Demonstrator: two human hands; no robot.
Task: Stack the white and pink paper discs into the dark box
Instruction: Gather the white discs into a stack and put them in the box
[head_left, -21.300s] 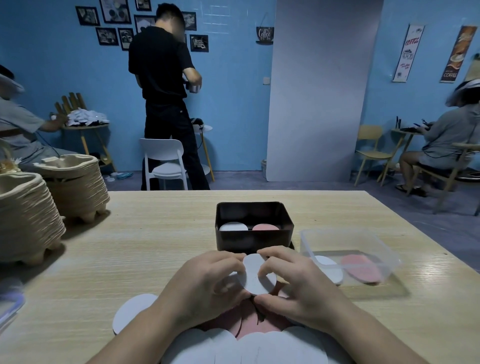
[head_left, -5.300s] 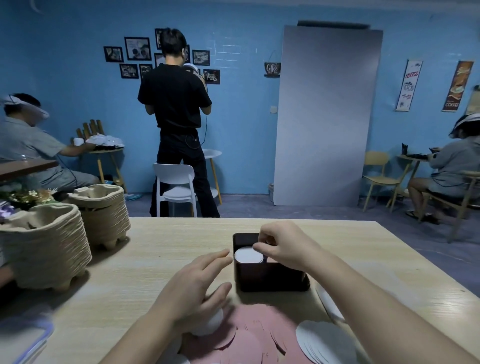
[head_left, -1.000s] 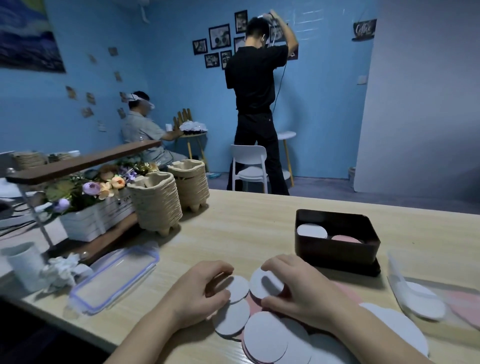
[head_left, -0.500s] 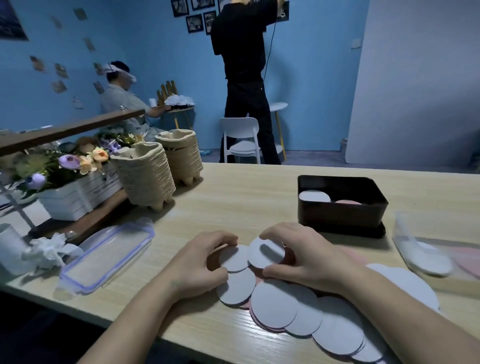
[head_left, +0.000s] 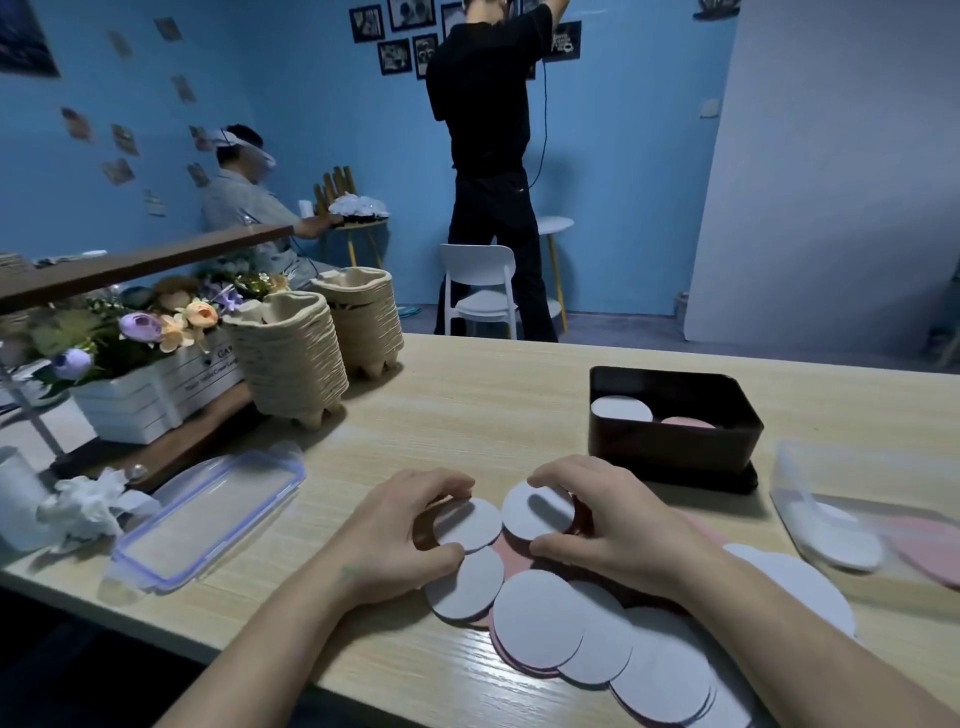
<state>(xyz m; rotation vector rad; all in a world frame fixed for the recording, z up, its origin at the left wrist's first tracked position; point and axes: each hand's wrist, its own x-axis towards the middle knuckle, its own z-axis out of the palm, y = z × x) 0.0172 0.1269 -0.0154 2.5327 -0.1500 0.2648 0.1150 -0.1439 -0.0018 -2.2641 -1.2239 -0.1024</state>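
Left hand (head_left: 395, 525), right hand (head_left: 618, 530): same discs (head_left: 524, 519)

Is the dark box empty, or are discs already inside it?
Not empty. The dark box holds a white disc on the left and a pink disc beside it; how many lie beneath, cannot tell.

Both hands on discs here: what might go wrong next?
The left hand pinches the left white disc, the right hand the right white disc, both at the overlapping disc pile; a neighbour could cling and lift too. In the dark box the white stack sits beside the pink stack: a white disc might land on pink.
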